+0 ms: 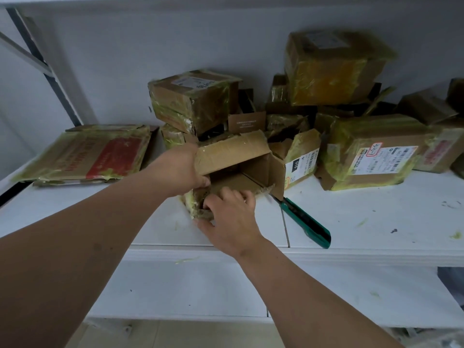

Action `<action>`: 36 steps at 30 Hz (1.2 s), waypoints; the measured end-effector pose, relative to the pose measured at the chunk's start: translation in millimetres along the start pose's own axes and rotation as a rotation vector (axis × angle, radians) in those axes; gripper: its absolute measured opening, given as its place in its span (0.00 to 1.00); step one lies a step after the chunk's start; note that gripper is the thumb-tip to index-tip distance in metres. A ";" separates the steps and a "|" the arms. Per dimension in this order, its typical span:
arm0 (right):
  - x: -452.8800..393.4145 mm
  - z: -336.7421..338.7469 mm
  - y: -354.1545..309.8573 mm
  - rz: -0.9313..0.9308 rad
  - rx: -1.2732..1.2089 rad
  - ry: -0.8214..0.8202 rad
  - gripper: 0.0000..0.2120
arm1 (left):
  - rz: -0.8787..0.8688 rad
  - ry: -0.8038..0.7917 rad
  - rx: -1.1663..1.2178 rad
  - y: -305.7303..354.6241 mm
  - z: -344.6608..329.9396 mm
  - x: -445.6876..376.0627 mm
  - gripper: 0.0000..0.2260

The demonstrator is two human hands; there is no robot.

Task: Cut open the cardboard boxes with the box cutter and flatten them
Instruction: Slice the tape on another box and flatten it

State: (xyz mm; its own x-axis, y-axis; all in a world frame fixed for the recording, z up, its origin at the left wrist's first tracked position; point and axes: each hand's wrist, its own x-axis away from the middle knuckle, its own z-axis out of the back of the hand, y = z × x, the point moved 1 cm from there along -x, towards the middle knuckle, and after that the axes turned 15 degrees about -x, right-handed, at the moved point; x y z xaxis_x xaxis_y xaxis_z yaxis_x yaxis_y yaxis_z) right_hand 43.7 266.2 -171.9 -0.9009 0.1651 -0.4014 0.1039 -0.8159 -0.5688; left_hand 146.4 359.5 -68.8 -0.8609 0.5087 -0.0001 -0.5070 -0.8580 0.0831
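— What do you have in front of you?

— I'm looking down at a white table point(376, 217). Both of my hands are on the opened box point(241, 162), which lies on its side near the front edge with its mouth toward me.

— How are the hands set?

— My left hand point(183, 169) grips the upper flap, thumb under its edge. My right hand point(231, 212) has its fingers curled over the lower flap and its thumb beneath, so it clamps that torn, tape-covered edge. The two hands are close together but not touching.

— Anything inside the box?

— I see only bare cardboard walls inside.

— And the cutter?

— The green box cutter point(305, 219) lies flat on the table just right of the box, in neither hand, its tip toward the box's lower corner.

— The other boxes?

— A flattened box point(90, 154) with red print lies at the left. A pile of taped boxes point(326, 116) stands behind and to the right, wrapped in yellowish tape, several with shipping labels. Most look sealed, so I cannot tell their contents. Tape scraps point(455, 234) dot the table.
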 end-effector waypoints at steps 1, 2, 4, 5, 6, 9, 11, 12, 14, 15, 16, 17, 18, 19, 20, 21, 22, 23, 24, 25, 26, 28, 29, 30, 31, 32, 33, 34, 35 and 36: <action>-1.3 -2.3 -0.5 0.007 -0.021 -0.003 0.11 | -0.006 0.001 -0.006 0.3 0.3 -0.7 0.25; -1.6 -3.9 -0.6 0.016 -0.038 0.006 0.09 | -0.011 0.001 -0.009 -0.4 0.7 -1.3 0.25; -1.5 -5.7 0.4 0.021 -0.051 0.006 0.08 | -0.014 0.003 -0.007 -1.8 1.3 -2.1 0.25; -2.0 -6.0 1.1 0.021 -0.054 -0.004 0.09 | -0.014 0.005 -0.010 -2.1 1.5 -2.1 0.25; -2.7 -5.7 1.0 0.026 -0.066 -0.010 0.09 | -0.014 0.009 -0.017 -2.2 1.6 -2.3 0.25; -2.3 -5.8 -1.3 0.065 -0.125 0.022 0.09 | -0.025 0.037 -0.013 -3.9 1.9 -3.3 0.24; -1.3 -8.5 -1.3 0.091 -0.142 0.036 0.08 | -0.035 0.036 -0.001 -4.7 1.0 -3.4 0.23; -1.1 -9.5 -1.8 0.104 -0.149 0.044 0.08 | -0.041 0.032 0.004 -4.6 0.5 -3.3 0.23; 0.2 -9.3 -3.5 0.121 -0.153 0.057 0.08 | -0.054 0.038 0.009 -5.8 0.1 -3.5 0.21; 2.1 -9.2 -3.7 0.139 -0.134 0.057 0.09 | -0.056 0.061 0.005 -8.9 1.2 -3.5 0.19; 6.2 -10.9 -3.1 0.160 -0.113 0.048 0.09 | -0.043 0.090 -0.001 -14.3 3.8 -3.8 0.17; 12.2 -13.4 -1.6 0.161 -0.120 0.027 0.09 | -0.018 0.104 -0.003 -20.6 7.5 -4.2 0.16; 18.0 -14.9 1.1 0.152 -0.148 0.010 0.08 | 0.013 0.092 0.004 -26.3 11.1 -4.9 0.16; 20.9 -16.0 5.2 0.147 -0.177 -0.004 0.07 | 0.037 0.064 0.017 -30.5 13.7 -5.6 0.16; 21.7 -16.0 7.6 0.157 -0.192 -0.011 0.06 | 0.048 0.033 0.025 -33.6 14.6 -5.9 0.17; 22.1 -15.3 7.5 0.168 -0.203 -0.028 0.05 | 0.049 0.011 0.028 -34.6 14.5 -6.1 0.19; 22.5 -13.4 6.0 0.169 -0.221 -0.062 0.07 | 0.041 -0.001 0.025 -34.6 12.9 -6.2 0.21; 22.6 -10.6 4.8 0.152 -0.262 -0.107 0.11 | 0.022 -0.003 0.014 -34.6 10.5 -6.2 0.22; 23.1 -6.9 3.8 0.115 -0.318 -0.139 0.15 | 0.002 -0.003 -0.006 -35.8 7.8 -5.8 0.23; 24.8 -3.0 4.1 0.077 -0.364 -0.135 0.17 | -0.008 -0.003 -0.020 -38.1 5.0 -4.8 0.24; 26.9 0.6 5.8 0.057 -0.376 -0.079 0.17 | -0.007 -0.001 -0.019 -41.7 2.6 -4.0 0.25; 29.2 6.3 12.2 0.074 -0.263 0.163 0.14 | -0.002 0.011 0.018 -47.4 -0.4 -1.9 0.28; 27.9 9.2 15.7 0.071 -0.194 0.299 0.14 | -0.002 0.019 0.035 -48.6 -1.4 -0.3 0.29; 25.7 14.4 18.3 0.043 -0.144 0.428 0.15 | -0.004 0.021 0.050 -48.8 -1.8 1.8 0.30; 22.7 20.6 19.8 -0.006 -0.119 0.529 0.18 | -0.007 0.020 0.060 -48.7 -2.4 3.6 0.30; 19.0 28.1 20.7 -0.069 -0.105 0.596 0.23 | -0.012 0.019 0.064 -48.3 -2.9 5.5 0.29; 14.1 35.4 22.1 -0.146 -0.094 0.607 0.28 | -0.019 0.020 0.062 -48.2 -3.4 7.4 0.28; 8.3 41.3 24.7 -0.235 -0.081 0.562 0.33 | -0.025 0.024 0.057 -47.9 -3.6 9.6 0.28; 2.8 46.2 27.3 -0.325 -0.075 0.479 0.38 | -0.029 0.031 0.053 -47.8 -4.3 11.4 0.27; -1.1 49.5 30.7 -0.393 -0.097 0.391 0.39 | -0.029 0.039 0.054 -47.8 -5.0 13.4 0.27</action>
State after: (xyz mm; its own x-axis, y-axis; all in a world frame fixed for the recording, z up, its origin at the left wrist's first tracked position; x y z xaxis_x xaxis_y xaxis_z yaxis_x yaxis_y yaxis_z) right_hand 27.0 213.6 -153.4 -0.6581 0.6546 -0.3720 -0.1528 -0.5999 -0.7854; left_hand 158.9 407.0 -77.8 -0.8474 0.5293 -0.0423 -0.5297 -0.8371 0.1365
